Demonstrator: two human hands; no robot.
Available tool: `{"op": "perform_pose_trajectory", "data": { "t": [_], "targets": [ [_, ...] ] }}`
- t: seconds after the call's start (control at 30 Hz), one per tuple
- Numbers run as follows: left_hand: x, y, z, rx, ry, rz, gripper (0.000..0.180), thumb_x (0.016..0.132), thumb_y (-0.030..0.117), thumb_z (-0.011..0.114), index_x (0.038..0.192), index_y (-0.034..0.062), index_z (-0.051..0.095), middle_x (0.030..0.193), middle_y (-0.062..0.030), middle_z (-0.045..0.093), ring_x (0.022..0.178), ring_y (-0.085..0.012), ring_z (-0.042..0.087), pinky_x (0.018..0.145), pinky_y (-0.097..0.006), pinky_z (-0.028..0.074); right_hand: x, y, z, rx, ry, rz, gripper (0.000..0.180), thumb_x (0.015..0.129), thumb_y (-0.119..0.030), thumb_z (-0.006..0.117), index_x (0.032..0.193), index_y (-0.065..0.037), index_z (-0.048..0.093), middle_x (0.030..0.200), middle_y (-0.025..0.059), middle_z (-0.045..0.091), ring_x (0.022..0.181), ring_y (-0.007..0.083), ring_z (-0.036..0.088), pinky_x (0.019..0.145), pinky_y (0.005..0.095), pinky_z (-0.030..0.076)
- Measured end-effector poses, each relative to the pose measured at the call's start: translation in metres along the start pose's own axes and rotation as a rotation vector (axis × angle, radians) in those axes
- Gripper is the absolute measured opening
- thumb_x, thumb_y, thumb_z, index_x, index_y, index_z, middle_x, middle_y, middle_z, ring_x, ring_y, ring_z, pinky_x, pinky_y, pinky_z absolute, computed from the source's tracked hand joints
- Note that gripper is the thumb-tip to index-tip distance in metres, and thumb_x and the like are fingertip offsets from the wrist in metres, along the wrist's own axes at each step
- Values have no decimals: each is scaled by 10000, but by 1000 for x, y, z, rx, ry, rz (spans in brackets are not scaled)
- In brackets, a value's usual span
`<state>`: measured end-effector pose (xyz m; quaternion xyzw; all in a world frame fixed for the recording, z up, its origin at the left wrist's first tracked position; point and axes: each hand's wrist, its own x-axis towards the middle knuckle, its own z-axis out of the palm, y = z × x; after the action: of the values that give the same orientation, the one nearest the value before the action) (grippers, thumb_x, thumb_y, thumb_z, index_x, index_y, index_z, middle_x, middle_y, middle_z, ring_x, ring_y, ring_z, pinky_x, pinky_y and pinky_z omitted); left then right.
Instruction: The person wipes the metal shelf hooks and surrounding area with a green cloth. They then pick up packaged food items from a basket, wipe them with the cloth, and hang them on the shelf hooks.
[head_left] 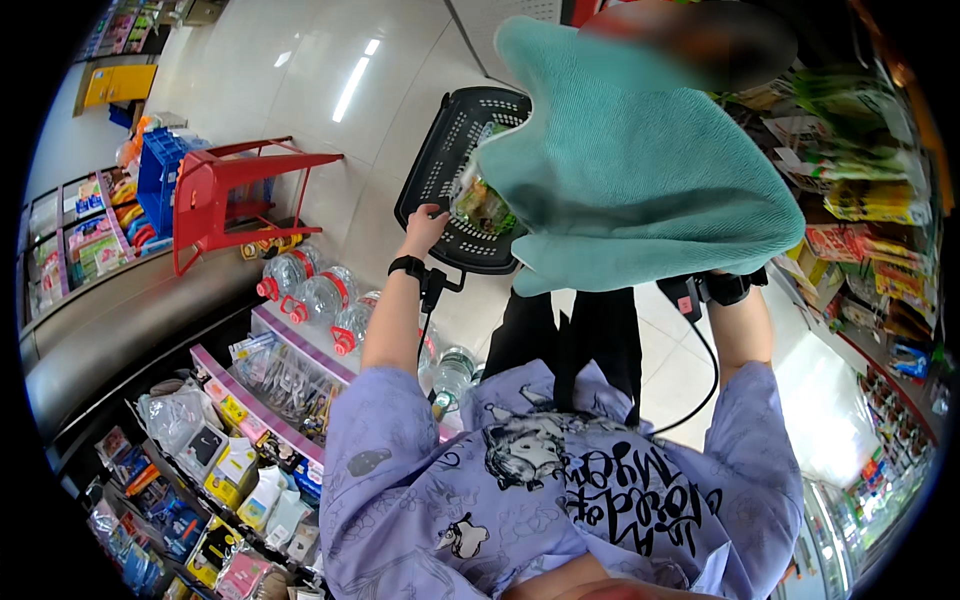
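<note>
A black perforated shopping basket [417, 170] stands at arm's length, left of the middle. My left hand [427, 229] is closed on its near left rim. Inside lie clear packages with green and orange contents [485, 208]. A large teal towel [650, 170] is spread in front of me and covers the basket's right side. My right hand is hidden behind the towel's lower right edge; only the wrist with a black strap [738, 287] shows, so I cannot see the fingers' grip.
A red stool [225, 200] stands at the left beside a blue crate [160, 170]. Several large water bottles with red caps [325, 292] line the floor by a shelf of small packaged goods [240, 470]. Racks of hanging snack packets [880, 210] rise on the right. A dark blurred shape [730, 45] is at the top.
</note>
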<state>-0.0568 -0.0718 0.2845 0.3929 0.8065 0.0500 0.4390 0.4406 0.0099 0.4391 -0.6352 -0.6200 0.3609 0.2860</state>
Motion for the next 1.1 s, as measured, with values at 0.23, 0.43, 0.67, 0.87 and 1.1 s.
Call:
{"op": "perform_pose_trajectory", "data": {
  "t": [0.23,0.43,0.67,0.87,1.1],
  "targets": [
    [100,-53,57,419,-164,78,520,708,429,602,1135,142,531,1176,-217,448,1072,-380,465,916,-427,389,11,100,132,-40,-106,71,479,765,-283,641,1159,-58,484,1101,26,551,893,183,558,760,253,430],
    [182,-37,120,876,-345,186,491,789,196,517,1271,202,420,1315,-134,358,1199,-327,365,920,-463,387,10,215,212,-53,-139,111,470,784,-270,619,1174,-54,472,1126,34,537,910,185,555,781,262,430],
    [287,-85,201,1093,-259,388,487,794,62,485,1264,146,386,1343,-95,322,1261,-296,273,1026,-445,234,0,320,218,-75,-62,166,459,806,-254,595,1192,-49,456,1155,43,521,929,186,551,805,271,429],
    [303,-66,202,1351,-218,549,323,721,128,625,1041,147,582,1081,-53,558,1107,-234,464,950,-426,314,-3,352,224,-39,-71,205,450,824,-241,573,1207,-45,443,1181,51,508,946,187,549,825,280,429],
    [254,-91,167,1126,-411,536,277,707,227,656,968,145,606,877,-105,637,888,-266,605,710,-383,474,9,290,218,93,-314,205,439,846,-226,549,1225,-40,428,1210,60,492,965,189,545,849,289,429]
  ]
}}
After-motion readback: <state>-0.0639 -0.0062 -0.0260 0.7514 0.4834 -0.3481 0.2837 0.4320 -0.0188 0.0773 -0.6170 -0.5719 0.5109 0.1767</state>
